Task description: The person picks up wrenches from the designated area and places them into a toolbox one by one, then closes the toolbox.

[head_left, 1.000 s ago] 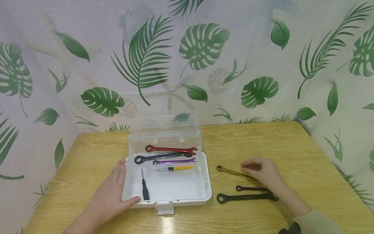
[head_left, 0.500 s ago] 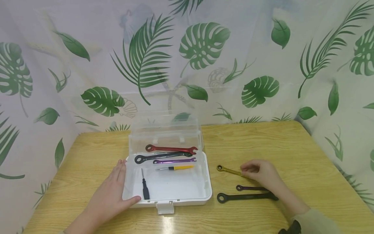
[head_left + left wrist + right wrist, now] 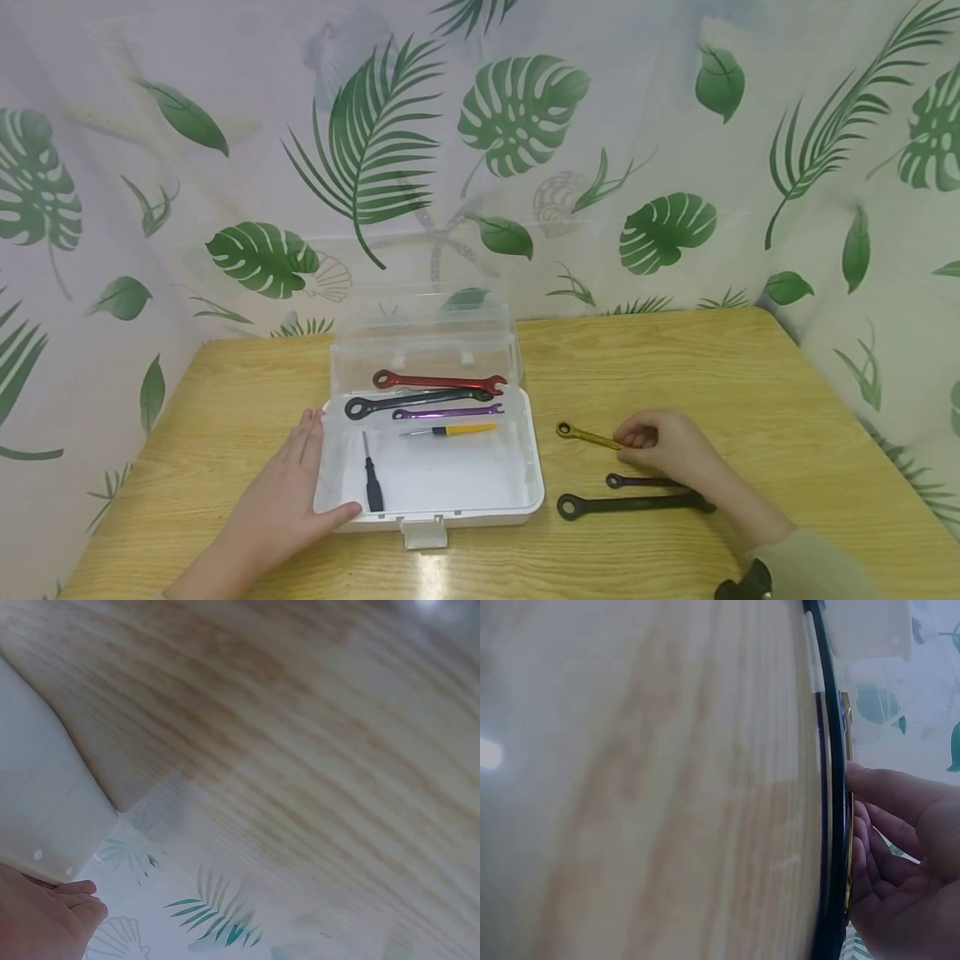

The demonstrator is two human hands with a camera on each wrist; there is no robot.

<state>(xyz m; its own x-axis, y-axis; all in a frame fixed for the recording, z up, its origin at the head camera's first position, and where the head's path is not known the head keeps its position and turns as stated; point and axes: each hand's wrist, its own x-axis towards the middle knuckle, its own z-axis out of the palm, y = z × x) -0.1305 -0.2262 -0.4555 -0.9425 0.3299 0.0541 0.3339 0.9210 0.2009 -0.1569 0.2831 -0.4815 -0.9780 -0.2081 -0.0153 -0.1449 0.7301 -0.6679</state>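
My right hand [image 3: 663, 446] pinches a gold combination wrench [image 3: 588, 435] between thumb and fingers, over the table right of the box. Its ring end sticks out to the left; the other end is hidden by the hand. In the right wrist view, thumb and curled fingers meet at the gold wrench [image 3: 848, 825]. My left hand [image 3: 281, 492] rests along the left wall of a white toolbox [image 3: 480, 520], fingers straight, thumb on the front rim. In the left wrist view, the fingers [image 3: 75, 898] lie against the box wall [image 3: 52, 780].
Inside the box are a red wrench [image 3: 442, 382], a black wrench [image 3: 416, 403], a purple wrench [image 3: 450, 413], a yellow-handled screwdriver [image 3: 468, 431] and a black-handled screwdriver [image 3: 374, 487]. Its clear lid [image 3: 427, 329] stands raised. A small dark purple wrench [image 3: 645, 482] and a large black wrench [image 3: 630, 506] lie near my right hand.
My right fingers have closed on the gold wrench's shaft, where they were spread above it a second ago. The left hand and box have stayed put.
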